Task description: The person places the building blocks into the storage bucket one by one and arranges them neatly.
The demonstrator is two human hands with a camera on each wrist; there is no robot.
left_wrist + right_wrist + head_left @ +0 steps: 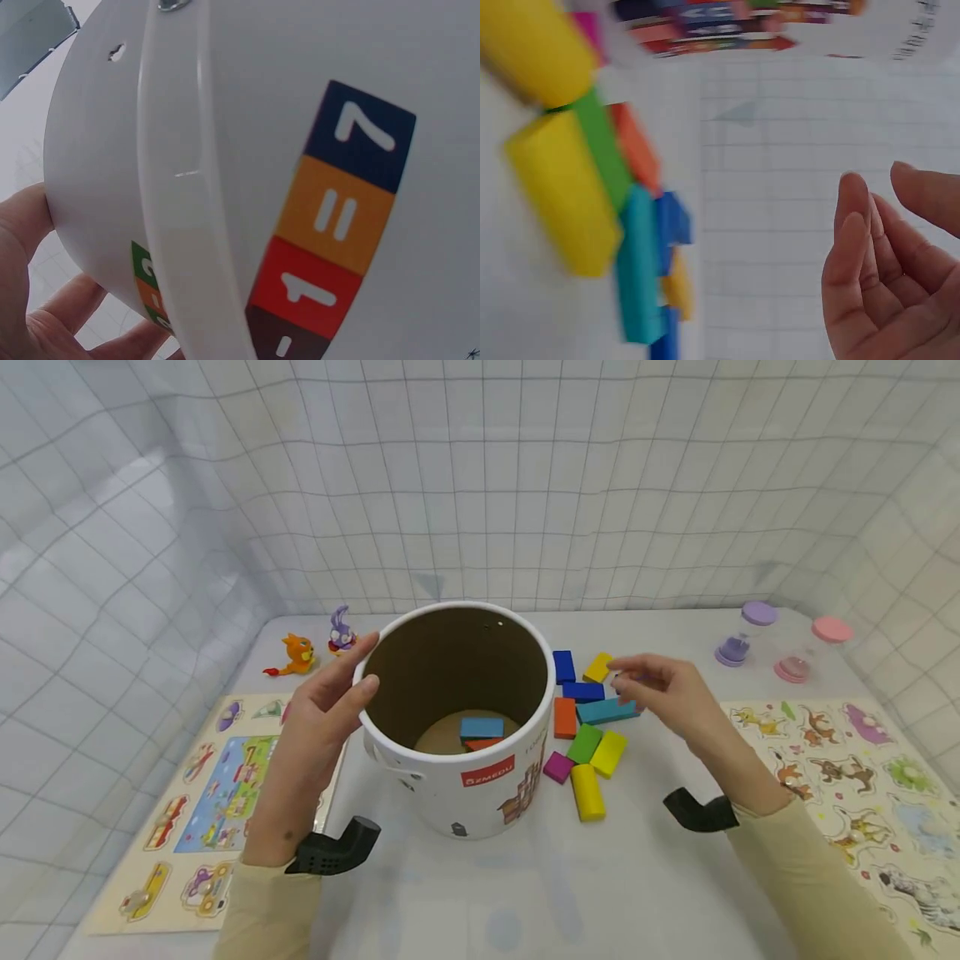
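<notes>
A white bucket (480,793) with a red label stands at the middle, a blue block (482,728) and part of a red-orange block (482,744) on its floor. My left hand (322,722) touches the bucket's left rim, fingers extended and thumb apart from them; the left wrist view shows printed number tiles (334,217) on the wall. Over the loose blocks hovers my right hand (660,689), with nothing between thumb and fingers in the right wrist view. Close below it lie a teal block (606,711), a small yellow block (597,668) and dark blue blocks (583,692).
Nearer me lie a yellow cylinder (588,793), a green block (585,744) and a magenta block (558,767). Picture puzzle boards lie left (187,860) and right (840,777). Two toy figures (298,653) stand back left, two sand timers (738,643) back right.
</notes>
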